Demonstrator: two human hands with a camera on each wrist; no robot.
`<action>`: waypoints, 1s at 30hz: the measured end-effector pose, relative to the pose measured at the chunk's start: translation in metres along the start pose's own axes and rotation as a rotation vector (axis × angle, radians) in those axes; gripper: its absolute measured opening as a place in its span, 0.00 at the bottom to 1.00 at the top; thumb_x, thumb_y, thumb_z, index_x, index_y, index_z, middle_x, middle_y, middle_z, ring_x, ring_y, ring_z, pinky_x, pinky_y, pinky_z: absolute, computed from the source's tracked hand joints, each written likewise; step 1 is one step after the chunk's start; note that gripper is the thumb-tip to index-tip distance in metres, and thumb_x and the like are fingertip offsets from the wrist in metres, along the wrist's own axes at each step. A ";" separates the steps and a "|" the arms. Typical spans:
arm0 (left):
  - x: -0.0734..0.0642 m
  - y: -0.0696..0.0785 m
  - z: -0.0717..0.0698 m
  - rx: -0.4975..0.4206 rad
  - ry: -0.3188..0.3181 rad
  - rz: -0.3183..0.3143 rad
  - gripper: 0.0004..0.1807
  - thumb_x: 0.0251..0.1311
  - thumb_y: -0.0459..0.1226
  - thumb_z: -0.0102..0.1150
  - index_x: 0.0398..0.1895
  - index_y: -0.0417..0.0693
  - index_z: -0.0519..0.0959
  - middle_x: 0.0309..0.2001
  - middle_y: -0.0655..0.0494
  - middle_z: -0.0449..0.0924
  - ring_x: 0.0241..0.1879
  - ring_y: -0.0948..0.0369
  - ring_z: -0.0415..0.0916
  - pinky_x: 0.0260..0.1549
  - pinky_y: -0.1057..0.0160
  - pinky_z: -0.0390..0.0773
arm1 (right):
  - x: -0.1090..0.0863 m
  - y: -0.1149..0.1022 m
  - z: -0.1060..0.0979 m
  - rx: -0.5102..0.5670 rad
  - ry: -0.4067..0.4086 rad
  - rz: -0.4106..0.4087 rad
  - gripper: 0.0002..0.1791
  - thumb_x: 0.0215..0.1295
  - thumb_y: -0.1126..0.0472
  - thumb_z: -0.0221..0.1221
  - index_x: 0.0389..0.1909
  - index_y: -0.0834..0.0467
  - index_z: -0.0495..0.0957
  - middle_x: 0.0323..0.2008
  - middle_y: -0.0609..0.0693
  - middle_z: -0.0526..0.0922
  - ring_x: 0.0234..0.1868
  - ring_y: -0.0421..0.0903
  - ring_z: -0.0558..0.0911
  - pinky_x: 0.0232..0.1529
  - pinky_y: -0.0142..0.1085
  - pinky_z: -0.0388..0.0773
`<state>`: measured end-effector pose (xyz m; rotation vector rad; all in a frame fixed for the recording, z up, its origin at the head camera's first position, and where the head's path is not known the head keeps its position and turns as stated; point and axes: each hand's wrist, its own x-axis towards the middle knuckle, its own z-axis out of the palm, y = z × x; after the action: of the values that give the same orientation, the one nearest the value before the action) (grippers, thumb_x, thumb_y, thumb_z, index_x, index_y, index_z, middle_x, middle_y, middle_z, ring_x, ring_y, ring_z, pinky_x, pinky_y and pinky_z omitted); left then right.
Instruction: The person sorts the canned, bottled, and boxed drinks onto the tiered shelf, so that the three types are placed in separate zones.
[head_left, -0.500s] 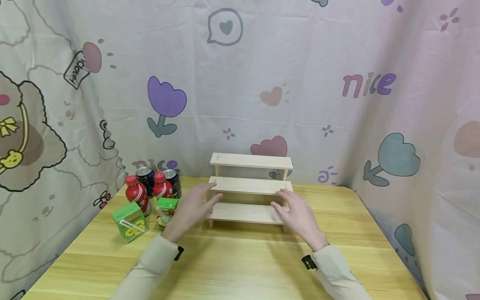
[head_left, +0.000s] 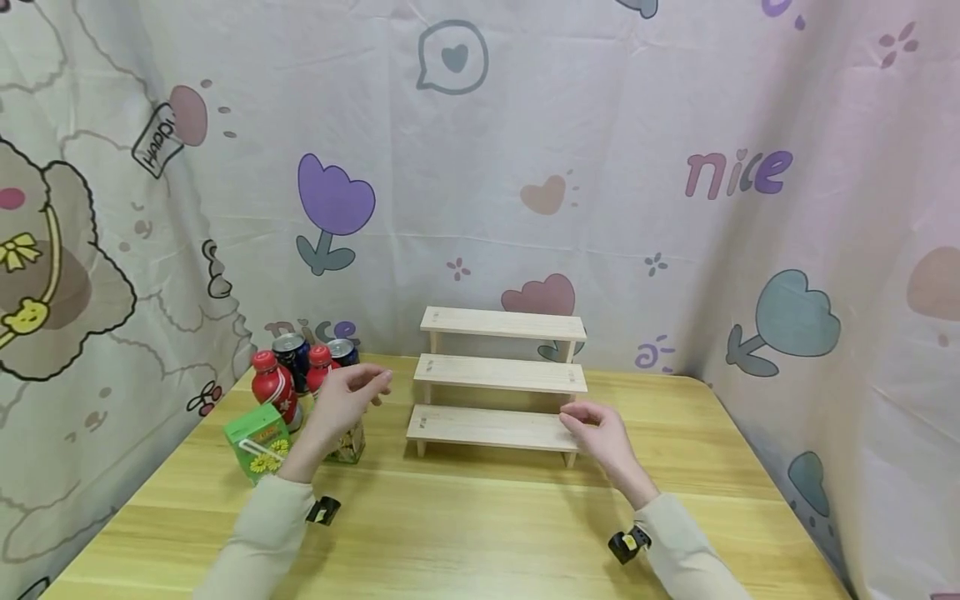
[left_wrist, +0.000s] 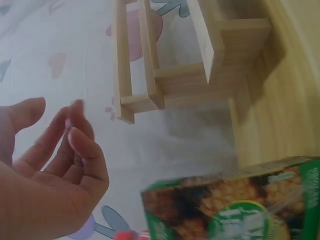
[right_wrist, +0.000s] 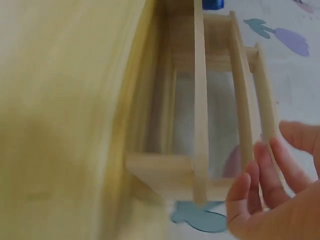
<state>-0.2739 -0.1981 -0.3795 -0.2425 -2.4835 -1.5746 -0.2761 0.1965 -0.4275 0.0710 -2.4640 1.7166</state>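
Note:
A three-tier wooden step shelf (head_left: 501,372) stands in the middle of the table near its back edge. My left hand (head_left: 330,417) hovers left of the shelf with loosely curled fingers and nothing in them. Below it, partly hidden in the head view, a drink carton (left_wrist: 240,205) with a green end and a brown picture shows in the left wrist view. Close to the right end of the lower and middle tiers is my right hand (head_left: 606,437), its fingers bent and the thumb apart from them in the right wrist view, holding nothing.
Left of the shelf stand two red-capped bottles (head_left: 273,385), two dark blue cans (head_left: 291,357) behind them, and a tilted green carton (head_left: 251,425) with yellow flowers. A printed curtain (head_left: 487,167) hangs behind the wooden table (head_left: 480,525).
The left hand has moved left, away from the shelf to over the cartons. My right hand has drawn slightly back and its fingers have bent more. The shelf's lower front has shifted slightly left.

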 end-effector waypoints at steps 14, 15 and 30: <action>-0.019 -0.029 -0.043 -0.148 0.009 -0.167 0.22 0.62 0.50 0.63 0.51 0.44 0.80 0.36 0.69 0.84 0.31 0.65 0.76 0.31 0.63 0.79 | 0.000 0.025 -0.004 0.150 0.004 0.222 0.23 0.62 0.65 0.64 0.58 0.67 0.75 0.56 0.60 0.75 0.49 0.44 0.73 0.44 0.28 0.73; -0.019 -0.031 -0.046 -0.124 0.015 -0.155 0.23 0.62 0.50 0.64 0.51 0.43 0.80 0.37 0.70 0.84 0.32 0.65 0.76 0.31 0.62 0.80 | 0.000 0.026 -0.005 0.160 0.002 0.232 0.24 0.62 0.66 0.63 0.59 0.66 0.74 0.56 0.60 0.75 0.49 0.44 0.73 0.43 0.28 0.73; -0.025 -0.047 -0.066 0.037 0.039 -0.161 0.32 0.63 0.50 0.63 0.64 0.40 0.72 0.64 0.41 0.72 0.60 0.55 0.70 0.50 0.65 0.75 | 0.016 0.052 -0.020 0.409 -0.243 0.298 0.32 0.63 0.69 0.62 0.67 0.70 0.64 0.64 0.63 0.68 0.45 0.42 0.82 0.49 0.34 0.82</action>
<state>-0.2563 -0.2786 -0.3995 -0.0067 -2.5557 -1.5735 -0.2960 0.2343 -0.4668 -0.0523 -2.3277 2.4551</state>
